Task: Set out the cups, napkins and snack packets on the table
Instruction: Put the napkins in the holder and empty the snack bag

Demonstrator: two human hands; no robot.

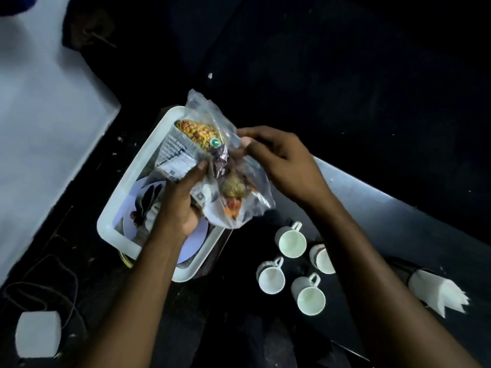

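I hold a bunch of clear snack packets (212, 155) above a white basket (125, 187). My left hand (183, 200) grips the packets from below. My right hand (279, 158) pinches the upper packet's plastic near its top. The packets show yellow and orange snacks and printed labels. Several white cups (292, 243) stand upright on the dark table (398, 221) at the right, under my right forearm. A holder of white napkins (435, 290) stands at the far right.
The basket holds white plates (191, 245) and dark cutlery (148, 200). A white block (37, 333) and cables (53, 282) lie on the dark floor at the lower left. A pale wall or surface (39, 128) fills the left side.
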